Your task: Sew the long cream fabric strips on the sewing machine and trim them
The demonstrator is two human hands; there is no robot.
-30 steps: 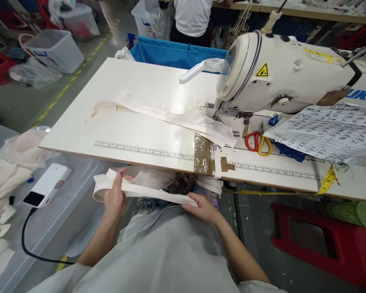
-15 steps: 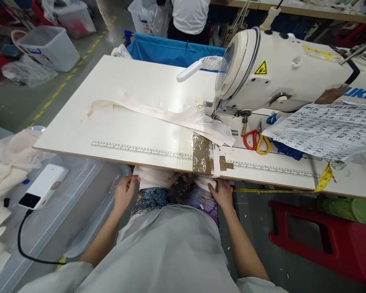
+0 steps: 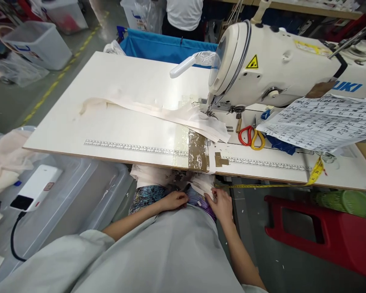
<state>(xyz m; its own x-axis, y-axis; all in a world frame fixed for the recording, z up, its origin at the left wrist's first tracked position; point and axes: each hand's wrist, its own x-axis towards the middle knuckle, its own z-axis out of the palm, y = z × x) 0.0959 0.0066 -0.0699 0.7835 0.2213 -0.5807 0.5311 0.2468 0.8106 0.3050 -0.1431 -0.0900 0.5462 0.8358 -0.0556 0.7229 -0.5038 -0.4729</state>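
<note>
Pale fabric [image 3: 152, 176] lies over both thighs below the table's front edge. My left hand [image 3: 175, 200] is over my lap, its fingers curled together near the fabric on the right thigh; whether it grips anything is too small to tell. With thumb and fingers, my right hand [image 3: 221, 203] pinches the edge of the pale fabric at the right thigh. On the white table [image 3: 134, 130], a long pale fabric strip [image 3: 164, 112] runs to the needle area of the sewing machine [image 3: 262, 65]. Red-handled scissors [image 3: 246, 136] and yellow-handled ones [image 3: 258, 140] lie to its right.
A yellow tape measure [image 3: 316, 173] hangs at the table's front edge. Printed paper [image 3: 323, 122] covers part of the machine. A clear bin [image 3: 76, 191] with a white device [image 3: 38, 187] stands left, a red stool [image 3: 332, 232] right. A person [image 3: 184, 16] is beyond the blue cloth bin [image 3: 167, 47].
My left hand has moved right, from the outer side of the left thigh to the middle of my lap. My right hand stays by the right thigh fabric. The view has shifted slightly.
</note>
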